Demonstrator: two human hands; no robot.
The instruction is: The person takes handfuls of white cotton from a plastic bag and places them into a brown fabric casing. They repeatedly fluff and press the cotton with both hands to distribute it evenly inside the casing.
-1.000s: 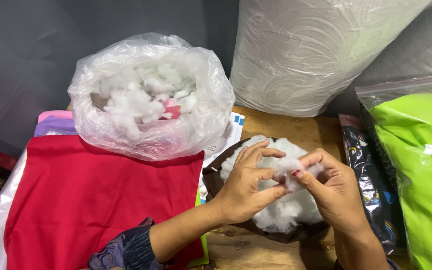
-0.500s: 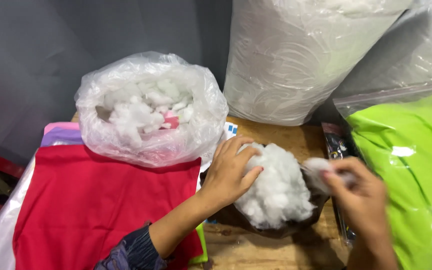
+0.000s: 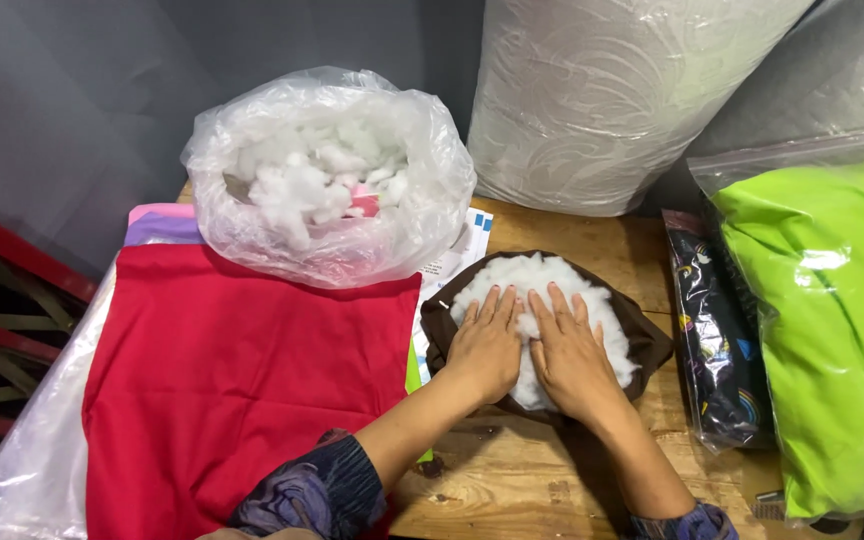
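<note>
A brown fabric piece [image 3: 647,335] lies on the wooden table [image 3: 592,240] with a heap of white stuffing [image 3: 522,275] on it. My left hand [image 3: 485,345] and my right hand [image 3: 572,355] lie flat on the stuffing, side by side, fingers spread and pointing away from me. Neither hand grips anything. To the left stands a clear plastic bag [image 3: 327,175] full of more white stuffing.
Red cloth [image 3: 242,370] lies at the left on a stack of pink and purple cloths and clear plastic. A bagged bright green fabric [image 3: 832,320] and a dark patterned packet [image 3: 717,340] sit at the right. Large wrapped rolls [image 3: 612,95] stand behind.
My right hand, which was out to the right holding a tuft of stuffing, has come back onto the heap. Both hands now press flat on it.
</note>
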